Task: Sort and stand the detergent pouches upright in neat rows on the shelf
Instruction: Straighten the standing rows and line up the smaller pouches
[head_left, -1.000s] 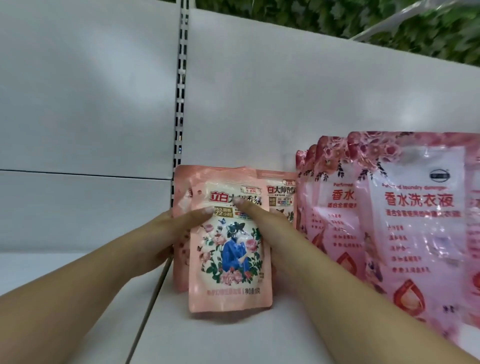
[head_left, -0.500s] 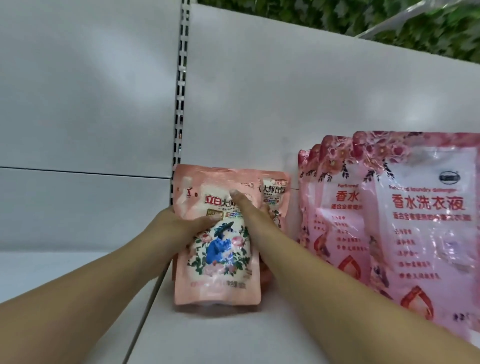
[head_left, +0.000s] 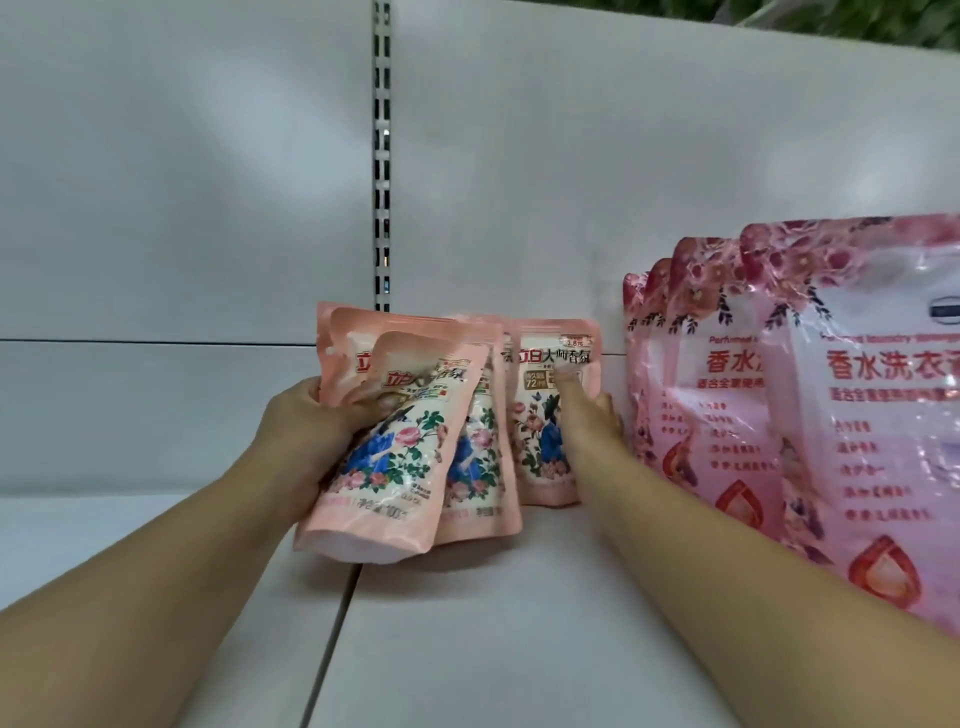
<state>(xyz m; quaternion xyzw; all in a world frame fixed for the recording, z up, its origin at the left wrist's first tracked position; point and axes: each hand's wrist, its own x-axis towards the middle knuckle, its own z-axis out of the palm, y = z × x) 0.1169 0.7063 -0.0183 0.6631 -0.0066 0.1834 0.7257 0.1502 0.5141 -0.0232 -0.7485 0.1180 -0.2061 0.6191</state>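
Several small peach floral detergent pouches stand bunched on the white shelf (head_left: 467, 623). My left hand (head_left: 306, 431) grips the front small pouch (head_left: 395, 467), which leans to the left with its bottom lifted toward me; more small pouches (head_left: 478, 457) stand just behind it. To the right, my right hand (head_left: 587, 415) holds another small pouch (head_left: 545, 395) upright, thumb on its front and fingers behind its right edge. Large pink pouches (head_left: 857, 415) stand in a row at the right.
A white back panel (head_left: 519, 182) with a slotted upright (head_left: 382, 156) closes the shelf behind. A seam (head_left: 332, 623) divides the shelf into a left and a right board. Green foliage (head_left: 831, 21) shows above the panel at the top right.
The front small pouch has tipped leftward in my left hand. My right hand has moved right from that pouch onto a separate small pouch beside the large ones.
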